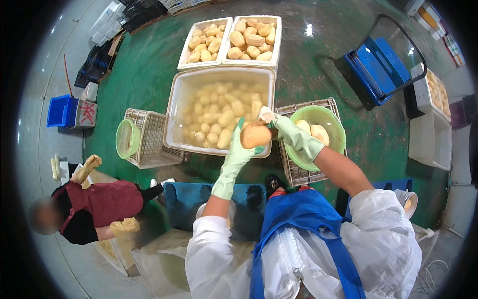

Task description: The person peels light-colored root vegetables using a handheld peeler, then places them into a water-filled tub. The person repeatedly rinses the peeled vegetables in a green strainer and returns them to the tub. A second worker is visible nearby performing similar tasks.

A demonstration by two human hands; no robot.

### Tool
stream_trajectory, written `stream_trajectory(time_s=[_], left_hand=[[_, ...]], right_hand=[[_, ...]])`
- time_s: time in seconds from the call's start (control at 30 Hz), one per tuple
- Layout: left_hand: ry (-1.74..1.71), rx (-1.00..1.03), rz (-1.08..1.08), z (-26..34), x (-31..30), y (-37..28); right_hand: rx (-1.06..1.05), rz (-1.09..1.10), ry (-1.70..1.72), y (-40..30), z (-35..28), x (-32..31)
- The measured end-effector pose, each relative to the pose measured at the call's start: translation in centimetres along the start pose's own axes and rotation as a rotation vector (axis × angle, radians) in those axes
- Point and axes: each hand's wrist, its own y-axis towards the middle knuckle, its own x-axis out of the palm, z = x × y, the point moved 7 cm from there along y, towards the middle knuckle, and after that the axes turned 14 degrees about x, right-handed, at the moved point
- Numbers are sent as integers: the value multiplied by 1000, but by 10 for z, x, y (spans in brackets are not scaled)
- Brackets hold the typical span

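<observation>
My left hand [236, 151], in a pale green rubber glove, cups a peeled-looking tan root vegetable [256, 136], which resembles a lotus root segment. It holds the vegetable over the near right corner of a white tub [171, 108] of cloudy water. Many similar pale roots [226, 118] lie in that water. My right hand [293, 130], gloved alike, is at the vegetable's right side. A small whitish thing [266, 114] sticks out at its fingertips; I cannot tell what it is. Beneath my right wrist, a green plastic basin [338, 130] holds a few pale roots [319, 134].
The basin stands on an upturned plastic crate [289, 164]. Two foam boxes [224, 61] of roots adjoin the tub's far side. Left are another crate [149, 138] with a green basket [128, 139], and a person in a maroon apron [108, 200]. A blue trolley [381, 71] stands far right.
</observation>
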Motion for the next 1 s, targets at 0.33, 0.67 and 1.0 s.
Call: stream_trajectory(time_s=[0.33, 0.67, 1.0], left_hand=[[-896, -273, 9, -10, 116, 26], [-521, -472, 87, 8, 186, 42], [-796, -375, 24, 32, 194, 40]], right_hand=[[-497, 213, -699, -96, -54, -59], [-624, 446, -803, -128, -49, -93], [-431, 397, -179, -88, -52, -162]])
